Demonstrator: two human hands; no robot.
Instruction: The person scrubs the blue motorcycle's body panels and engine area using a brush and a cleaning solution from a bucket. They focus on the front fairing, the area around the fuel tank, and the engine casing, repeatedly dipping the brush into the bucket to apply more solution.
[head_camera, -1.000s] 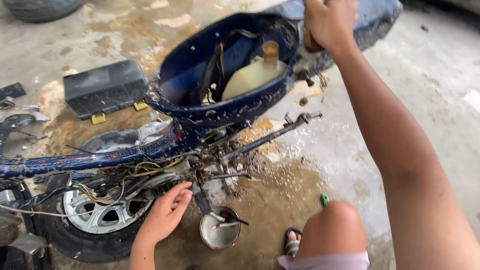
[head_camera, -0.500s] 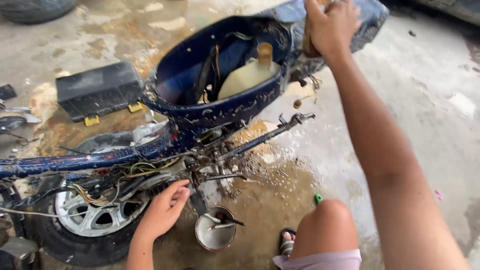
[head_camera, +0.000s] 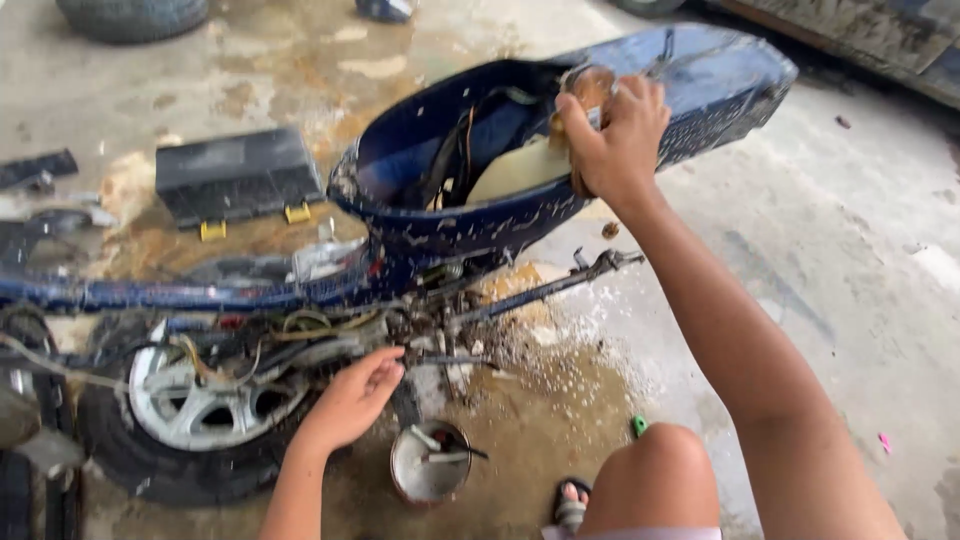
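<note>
Gripping the blue body shell (head_camera: 700, 90) rim, right hand (head_camera: 615, 135) fingers curled; left hand (head_camera: 350, 400) fingers loosely spread beside engine (head_camera: 430, 330)

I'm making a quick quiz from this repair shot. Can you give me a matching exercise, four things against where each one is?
Things:
1. right hand
2. left hand
3. metal bowl
4. black box

Places:
A. on the wet floor beside the person's knee
B. on the floor beyond the blue scooter body
C. at the wiring beside the rear wheel
D. on the cap of the pale tank inside the scooter shell

Pairs: 1-D, 2-C, 3-A, 4-B
</note>
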